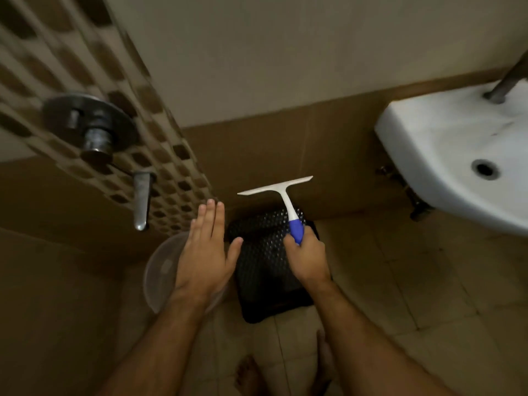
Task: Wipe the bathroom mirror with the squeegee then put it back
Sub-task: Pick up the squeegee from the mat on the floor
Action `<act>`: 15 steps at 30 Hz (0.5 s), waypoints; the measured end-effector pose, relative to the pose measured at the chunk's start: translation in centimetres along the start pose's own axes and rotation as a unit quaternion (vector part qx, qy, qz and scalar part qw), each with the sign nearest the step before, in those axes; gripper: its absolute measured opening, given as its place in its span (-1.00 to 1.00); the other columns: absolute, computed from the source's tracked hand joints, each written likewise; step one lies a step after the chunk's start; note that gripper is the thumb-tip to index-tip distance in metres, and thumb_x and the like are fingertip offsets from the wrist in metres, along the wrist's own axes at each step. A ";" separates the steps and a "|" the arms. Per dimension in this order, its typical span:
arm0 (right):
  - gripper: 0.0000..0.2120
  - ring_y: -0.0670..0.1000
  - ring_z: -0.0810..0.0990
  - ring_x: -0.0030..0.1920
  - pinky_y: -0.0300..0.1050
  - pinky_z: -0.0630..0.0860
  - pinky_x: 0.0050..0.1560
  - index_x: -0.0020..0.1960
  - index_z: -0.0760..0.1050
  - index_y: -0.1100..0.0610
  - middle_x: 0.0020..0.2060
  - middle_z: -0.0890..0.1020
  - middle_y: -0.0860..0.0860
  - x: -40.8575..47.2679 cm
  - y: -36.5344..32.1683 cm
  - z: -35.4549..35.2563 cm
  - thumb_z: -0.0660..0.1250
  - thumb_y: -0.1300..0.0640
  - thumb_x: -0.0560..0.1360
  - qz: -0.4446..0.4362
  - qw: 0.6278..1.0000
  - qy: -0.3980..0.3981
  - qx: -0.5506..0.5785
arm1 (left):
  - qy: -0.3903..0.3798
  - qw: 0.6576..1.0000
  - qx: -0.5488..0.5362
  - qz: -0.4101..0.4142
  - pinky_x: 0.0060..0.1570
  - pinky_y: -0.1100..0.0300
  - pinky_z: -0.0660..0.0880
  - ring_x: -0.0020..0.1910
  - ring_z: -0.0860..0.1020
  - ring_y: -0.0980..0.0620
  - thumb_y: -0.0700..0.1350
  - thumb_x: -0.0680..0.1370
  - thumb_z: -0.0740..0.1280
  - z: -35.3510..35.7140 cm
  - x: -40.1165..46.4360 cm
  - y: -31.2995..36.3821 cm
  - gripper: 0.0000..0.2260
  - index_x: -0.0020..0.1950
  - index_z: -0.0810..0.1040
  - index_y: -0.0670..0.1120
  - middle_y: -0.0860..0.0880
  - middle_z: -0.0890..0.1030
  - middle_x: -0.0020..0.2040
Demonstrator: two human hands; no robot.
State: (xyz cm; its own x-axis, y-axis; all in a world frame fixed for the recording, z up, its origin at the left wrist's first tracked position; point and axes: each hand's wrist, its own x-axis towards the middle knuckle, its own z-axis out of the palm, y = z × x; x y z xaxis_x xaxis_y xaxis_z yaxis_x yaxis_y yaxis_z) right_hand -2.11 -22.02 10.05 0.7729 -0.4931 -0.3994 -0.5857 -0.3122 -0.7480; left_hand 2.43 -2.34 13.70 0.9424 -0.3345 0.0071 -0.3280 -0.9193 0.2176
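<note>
Squeegee of white plastic with a blue grip point(285, 205) stands mid-frame, its grip wrapped by the right hand point(308, 257); the left hand point(204, 252) hovers flat and empty above what seems a black perforated basket point(265, 270).

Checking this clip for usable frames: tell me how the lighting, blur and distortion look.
Head view: dim, warm light with no glare; the mosaic tile wall at upper left is smeared by motion blur; the squeegee in the right hand and the open left hand stay fairly sharp; wide-angle distortion tilts the sink and walls.
</note>
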 end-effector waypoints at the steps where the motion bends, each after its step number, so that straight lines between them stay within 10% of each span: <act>1: -0.76 0.10 0.59 -0.24 -0.05 0.53 -0.24 0.02 0.43 0.10 -0.17 0.60 0.10 -0.7 -1.0 -1.3 0.24 -0.05 0.48 -0.011 1.000 0.010 0.002 | 0.013 1.000 0.010 0.012 0.52 -0.01 -0.01 0.55 -0.14 0.01 0.22 0.58 0.00 -1.4 0.5 0.5 -0.33 0.58 -0.07 -0.11 -0.08 -0.05 0.58; 15: -0.78 0.06 0.51 -0.34 0.07 0.56 -0.27 -0.13 0.39 0.07 -0.33 0.53 0.04 -6.0 -15.8 -20.5 0.23 -0.09 0.46 -0.182 0.949 0.229 0.119 | 0.203 0.969 0.004 0.141 0.51 0.05 -0.11 0.55 -0.17 0.02 0.24 0.58 -0.05 -21.2 7.7 11.5 -0.33 0.58 -0.11 -0.08 -0.05 -0.11 0.58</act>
State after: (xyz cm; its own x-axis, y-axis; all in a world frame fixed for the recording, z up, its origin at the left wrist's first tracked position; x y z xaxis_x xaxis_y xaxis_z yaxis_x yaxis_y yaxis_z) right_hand -2.50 -30.79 35.16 0.6938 -0.7062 0.1409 -0.1855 -0.3643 -0.9126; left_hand 7.31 -11.08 36.90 0.7625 -0.4653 0.4495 -0.5756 -0.8052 0.1428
